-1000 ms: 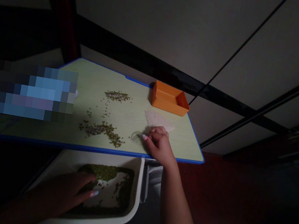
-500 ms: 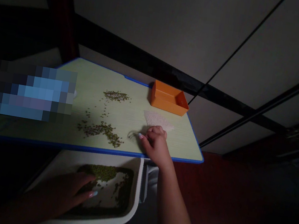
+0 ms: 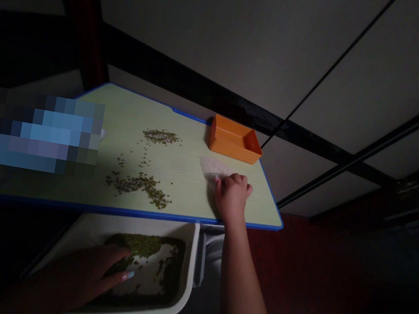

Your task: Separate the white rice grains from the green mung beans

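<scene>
1. Pale table (image 3: 185, 180) before me, rimmed in blue; the room is dim, with grey panels (image 3: 254, 36) and a black band (image 3: 142, 53) past the far edge, and a dark red floor (image 3: 303, 269) off the right edge
2. Orange box (image 3: 231, 144) at the far right corner; a blurred patch (image 3: 45, 132) covers what lies toward the left end
3. Two green heaps lie on the table: the far heap (image 3: 161, 137) toward the far edge, the near heap (image 3: 156, 192) close to the near edge, stray bits between them
4. White grains (image 3: 210, 165) lie between the box and my right hand (image 3: 231, 197), which is near the right edge, fingers curled; a faint clear piece (image 3: 210, 177) is by that thumb, and I cannot tell whether I grip it
5. Below the near edge, my left hand (image 3: 94, 266) reaches into the white tub (image 3: 191, 266), thumb and forefinger apart by the green grains (image 3: 144, 245)
6. Since a second ago my right hand has moved from beside the near heap onto the white grains, the clear piece with it; my left hand has stayed put
</scene>
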The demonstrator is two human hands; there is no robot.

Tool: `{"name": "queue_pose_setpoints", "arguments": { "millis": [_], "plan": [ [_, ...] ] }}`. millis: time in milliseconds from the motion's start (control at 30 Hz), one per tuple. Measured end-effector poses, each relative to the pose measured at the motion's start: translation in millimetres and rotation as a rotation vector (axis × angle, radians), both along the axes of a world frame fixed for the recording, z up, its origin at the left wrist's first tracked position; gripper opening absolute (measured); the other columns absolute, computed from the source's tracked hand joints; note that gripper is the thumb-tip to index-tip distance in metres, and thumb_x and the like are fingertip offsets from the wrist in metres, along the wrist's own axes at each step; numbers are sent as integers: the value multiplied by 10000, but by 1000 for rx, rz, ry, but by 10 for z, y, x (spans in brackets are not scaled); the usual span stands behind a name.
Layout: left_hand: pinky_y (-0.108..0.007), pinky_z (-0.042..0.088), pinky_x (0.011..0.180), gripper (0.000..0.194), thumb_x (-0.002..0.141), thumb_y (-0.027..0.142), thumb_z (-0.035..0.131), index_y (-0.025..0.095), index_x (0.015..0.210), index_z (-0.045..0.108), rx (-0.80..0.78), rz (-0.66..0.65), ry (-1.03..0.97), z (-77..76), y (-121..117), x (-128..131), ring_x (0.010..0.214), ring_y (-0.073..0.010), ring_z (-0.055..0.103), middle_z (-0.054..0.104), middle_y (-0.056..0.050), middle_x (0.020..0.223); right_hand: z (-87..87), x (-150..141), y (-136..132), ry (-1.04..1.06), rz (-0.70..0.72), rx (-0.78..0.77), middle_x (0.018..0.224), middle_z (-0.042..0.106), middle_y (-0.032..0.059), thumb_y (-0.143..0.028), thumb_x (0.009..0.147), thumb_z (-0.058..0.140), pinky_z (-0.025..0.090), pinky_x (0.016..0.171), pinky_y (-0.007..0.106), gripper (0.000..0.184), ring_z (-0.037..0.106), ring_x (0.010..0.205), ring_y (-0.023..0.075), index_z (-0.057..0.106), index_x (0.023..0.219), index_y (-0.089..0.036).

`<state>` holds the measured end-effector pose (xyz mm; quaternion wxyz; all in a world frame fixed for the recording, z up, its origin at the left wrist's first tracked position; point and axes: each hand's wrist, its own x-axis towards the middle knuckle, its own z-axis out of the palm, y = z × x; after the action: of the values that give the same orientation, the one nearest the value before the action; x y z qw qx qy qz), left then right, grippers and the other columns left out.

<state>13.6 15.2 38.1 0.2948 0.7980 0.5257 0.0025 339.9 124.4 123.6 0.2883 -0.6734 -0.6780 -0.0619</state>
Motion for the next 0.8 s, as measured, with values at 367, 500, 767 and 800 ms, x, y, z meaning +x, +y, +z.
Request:
{"name": "queue_pose_setpoints", "arguments": {
  "millis": [367,500,767,800],
  "plan": [
    [-419,691,1077,550,958,637,554,349,1286,890,22,4,-28,-67,-17,-42,1254,-364,879,932,-75,1343,251,-626,-28,-19,167,-217,1234,744,158,-437,1134,769,360,1046,514,257,533,1252,358,866,1016,-232],
    [-460,695,1091,560,960,631,555,317,1283,888,30,7,-25,-176,-16,-64,1247,-385,882,929,-105,1341,302,-750,-6,26,329,-284,1287,745,115,-419,1160,743,351,1019,448,214,529,1281,317,897,1150,-270],
    [-438,685,1099,598,969,626,530,299,1328,877,6,-18,-13,-126,3,-51,1301,-376,863,914,-109,1390,402,-870,20,-3,493,-368,1341,754,108,-398,1164,741,356,1067,463,206,531,1378,317,894,1237,-281],
    [-445,683,1107,601,968,623,528,293,1328,878,4,-15,-7,-113,2,-46,1308,-380,859,911,-113,1397,423,-900,30,-29,498,-369,1344,751,113,-402,1173,723,356,1074,471,223,528,1385,320,890,1245,-274]
  ]
}}
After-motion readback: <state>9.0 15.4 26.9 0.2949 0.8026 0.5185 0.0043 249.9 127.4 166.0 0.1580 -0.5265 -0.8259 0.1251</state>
